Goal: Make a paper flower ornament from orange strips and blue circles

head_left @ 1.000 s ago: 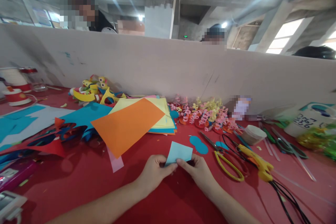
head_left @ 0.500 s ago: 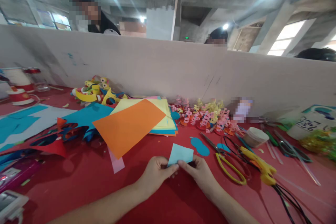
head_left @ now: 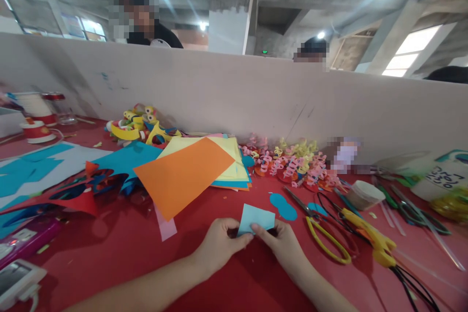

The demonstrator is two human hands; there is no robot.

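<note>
A small piece of light blue paper (head_left: pixel 258 215) is held between both hands, low above the red table. My left hand (head_left: pixel 224 241) pinches its lower left corner with thumb and fingers. My right hand (head_left: pixel 281 239) grips the lower right side, its thumb lying across the front face. Just beyond and to the right lies a blue paper cutout (head_left: pixel 283 206) with rounded ends. Scissors with yellow handles (head_left: pixel 327 239) rest beside my right hand. An orange sheet (head_left: pixel 185 175) tops a stack of yellow and blue paper (head_left: pixel 230 161) ahead of my left hand.
Pink and yellow paper spirals (head_left: pixel 288 161) crowd against the pale partition (head_left: pixel 219 92). A yellow glue gun (head_left: pixel 369 236) with a black cord lies at right, near a white round tub (head_left: pixel 365 195). Red and blue scraps (head_left: pixel 69 197) cover the left. People sit beyond the partition.
The whole view has shifted a little, so most things appear slightly further right. Both hands keep hold of the blue paper, whose tilt has changed slightly.
</note>
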